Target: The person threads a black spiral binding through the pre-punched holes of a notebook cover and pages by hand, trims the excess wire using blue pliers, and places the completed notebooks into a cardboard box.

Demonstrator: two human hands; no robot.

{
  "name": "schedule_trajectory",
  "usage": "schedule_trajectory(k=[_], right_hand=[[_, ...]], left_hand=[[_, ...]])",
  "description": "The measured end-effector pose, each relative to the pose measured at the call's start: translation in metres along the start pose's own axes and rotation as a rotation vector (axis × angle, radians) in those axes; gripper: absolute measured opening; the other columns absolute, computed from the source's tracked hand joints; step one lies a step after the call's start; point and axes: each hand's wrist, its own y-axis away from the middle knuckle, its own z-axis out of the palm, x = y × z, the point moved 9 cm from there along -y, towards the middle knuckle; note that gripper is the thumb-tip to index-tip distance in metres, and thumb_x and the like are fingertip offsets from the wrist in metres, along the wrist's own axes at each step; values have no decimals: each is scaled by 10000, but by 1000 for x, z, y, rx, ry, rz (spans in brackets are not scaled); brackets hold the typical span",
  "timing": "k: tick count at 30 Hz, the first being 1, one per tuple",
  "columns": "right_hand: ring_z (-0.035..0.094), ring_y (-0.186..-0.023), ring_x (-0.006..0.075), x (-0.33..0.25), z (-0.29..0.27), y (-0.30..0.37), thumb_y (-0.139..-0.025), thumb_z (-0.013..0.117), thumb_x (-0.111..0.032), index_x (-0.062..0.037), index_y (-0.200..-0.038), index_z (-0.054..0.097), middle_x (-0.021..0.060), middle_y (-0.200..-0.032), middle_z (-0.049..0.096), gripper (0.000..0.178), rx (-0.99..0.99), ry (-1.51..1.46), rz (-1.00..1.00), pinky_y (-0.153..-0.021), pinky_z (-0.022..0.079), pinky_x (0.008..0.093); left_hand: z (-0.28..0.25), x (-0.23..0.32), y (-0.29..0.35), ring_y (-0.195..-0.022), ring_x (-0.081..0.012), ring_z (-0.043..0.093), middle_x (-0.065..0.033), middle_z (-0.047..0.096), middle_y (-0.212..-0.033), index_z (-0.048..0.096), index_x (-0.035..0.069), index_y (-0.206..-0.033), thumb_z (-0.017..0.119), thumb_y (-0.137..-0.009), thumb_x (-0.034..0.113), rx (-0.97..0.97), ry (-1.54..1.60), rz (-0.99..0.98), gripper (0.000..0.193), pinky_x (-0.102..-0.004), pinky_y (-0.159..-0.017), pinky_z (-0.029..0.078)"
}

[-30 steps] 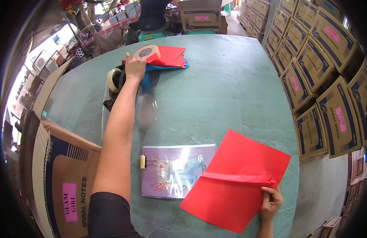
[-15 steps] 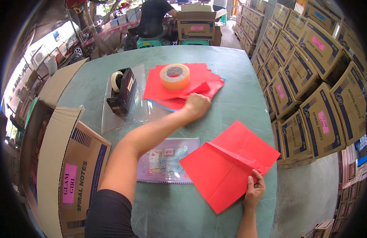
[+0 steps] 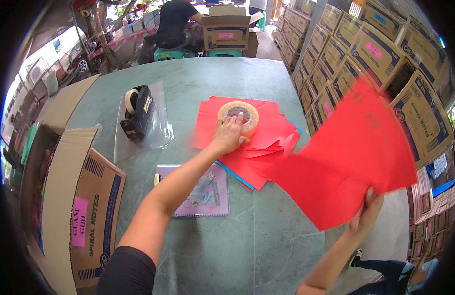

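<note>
Fingers of the left hand [image 3: 228,135] dip into the core of the tape roll [image 3: 252,117], thumb outside, seemingly grasping its near wall; how firmly, I cannot tell. Those of the right hand [image 3: 366,211] pinch the lower edge of a red sheet [image 3: 350,162], blurred and held up, slanting past the table's right side.

Half a second ago the sheet overlapped the notebook [image 3: 217,189] and the left hand was at the pile [image 3: 269,113]. Now the sheet is off the notebook, and the pile, red over blue, lies nearer, with the roll on top. The notebook is only partly hidden, by the left forearm.

On the green table [image 3: 286,250], left of the pile, a tape dispenser [image 3: 139,115] stands on clear plastic [image 3: 162,123]. An open carton [image 3: 100,211] sits at the left edge. Stacked cartons [image 3: 377,54] line the right; a co-worker [image 3: 173,24] sits beyond the far edge.
</note>
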Motion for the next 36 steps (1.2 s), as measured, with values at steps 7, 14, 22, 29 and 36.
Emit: schedule_trajectory(k=[7,14,22,29,36], right_hand=[[643,-710,156,218,43,-80,-723,596,91,22,-1057,587,115,-940,664,341,-72,479,302,-628,528,267],[575,-1019,363,283,70,-51,-713,647,-58,72,-1240,475,231,-1112,590,569,-96,1123,-25,-923,439,390],[420,-1151,346,186,89,-7,-707,695,-134,-54,-1231,528,162,-1247,463,555,-194,1383,-316,-995,336,437],[424,-1159,327,75,153,49,-744,652,-78,-53,-1137,593,153,-1234,494,398,-376,1219,-332,-1001,325,423],[466,-1174,296,-33,316,185,-801,632,-80,-57,-1087,626,143,-1246,513,287,-664,896,-527,-988,359,387]], left_hand=[[-27,-79,-13,-1108,-275,486,-92,601,-1065,611,84,-974,671,-723,249,105,241,-619,306,-492,-892,369],[-160,-47,-22,-1007,-294,543,-114,609,-1024,603,69,-1023,711,-710,231,335,130,-188,369,-449,-838,398],[-13,12,20,-1065,-260,534,-92,605,-1032,605,80,-992,656,-709,149,-38,-1,11,296,-411,-903,402],[-106,72,104,-1085,-296,507,-145,572,-1105,565,0,-1124,635,-735,120,310,425,-225,413,-394,-904,414],[-191,158,239,-933,-279,543,-107,592,-921,603,74,-995,614,-763,124,191,638,-177,238,-415,-826,449]])
